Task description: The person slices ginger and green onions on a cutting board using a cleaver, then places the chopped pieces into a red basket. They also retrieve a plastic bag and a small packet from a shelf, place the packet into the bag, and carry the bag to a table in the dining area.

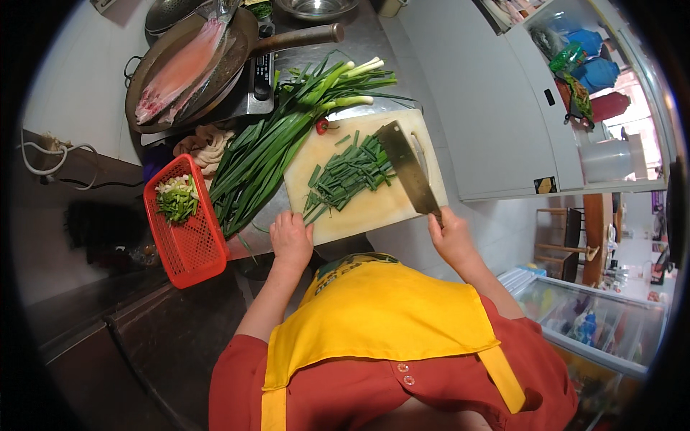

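My right hand [452,233] grips the handle of a cleaver [407,167], whose broad blade lies along the right side of a white cutting board [372,223]. Left of the blade is a pile of cut green leaves [347,172], in short lengths. At the board's near left corner rests my left hand [291,237], fingers curled down; whether they grip the board or a leaf is hidden. A bunch of long leafy greens with white stalks [264,153] lies along the board's left side. Near the board's far edge sits a small red chili pepper [322,126].
A red plastic basket [188,258] holding chopped scallions [178,199] stands at the left counter edge. Behind it lies a crumpled cloth [207,148]. A wok [245,40] with a split fish [180,73] sits by an induction cooker [262,81], its handle reaching right. A metal bowl [318,6] stands farther back.
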Action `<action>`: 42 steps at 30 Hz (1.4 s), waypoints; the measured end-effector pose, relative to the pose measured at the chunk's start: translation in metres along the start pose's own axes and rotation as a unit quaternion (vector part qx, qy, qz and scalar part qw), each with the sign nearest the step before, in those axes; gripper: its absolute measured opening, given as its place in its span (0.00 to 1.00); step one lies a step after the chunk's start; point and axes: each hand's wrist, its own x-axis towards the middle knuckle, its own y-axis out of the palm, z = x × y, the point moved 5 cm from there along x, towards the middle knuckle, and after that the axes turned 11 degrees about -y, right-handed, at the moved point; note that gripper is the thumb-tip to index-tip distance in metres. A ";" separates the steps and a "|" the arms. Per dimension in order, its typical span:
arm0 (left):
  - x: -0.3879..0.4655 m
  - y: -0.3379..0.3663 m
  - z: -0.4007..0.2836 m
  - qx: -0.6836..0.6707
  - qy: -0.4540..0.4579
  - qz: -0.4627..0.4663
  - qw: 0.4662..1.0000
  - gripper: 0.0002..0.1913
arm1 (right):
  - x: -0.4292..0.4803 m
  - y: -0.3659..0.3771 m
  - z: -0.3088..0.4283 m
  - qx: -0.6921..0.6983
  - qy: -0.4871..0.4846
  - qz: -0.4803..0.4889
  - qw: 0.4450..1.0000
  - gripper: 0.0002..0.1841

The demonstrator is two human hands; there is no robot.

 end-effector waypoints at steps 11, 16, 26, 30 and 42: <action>-0.024 0.008 0.009 -0.040 -0.032 -0.036 0.998 0.13 | -0.004 0.048 0.064 0.004 -0.168 0.194 0.967 0.08; -0.021 0.017 0.010 -0.043 -0.024 -0.034 0.998 0.11 | -0.010 0.067 0.071 0.005 -0.192 0.225 0.955 0.08; -0.016 0.011 0.007 -0.064 -0.013 -0.019 0.998 0.10 | -0.013 0.074 0.070 -0.026 -0.176 0.201 0.963 0.05; 0.011 0.007 -0.014 -0.128 0.002 -0.041 0.991 0.06 | -0.012 0.045 0.048 -0.009 -0.122 0.077 0.989 0.06; 0.138 0.032 -0.127 -0.136 0.088 0.004 0.987 0.18 | 0.026 0.003 -0.072 -0.112 0.102 0.011 0.988 0.10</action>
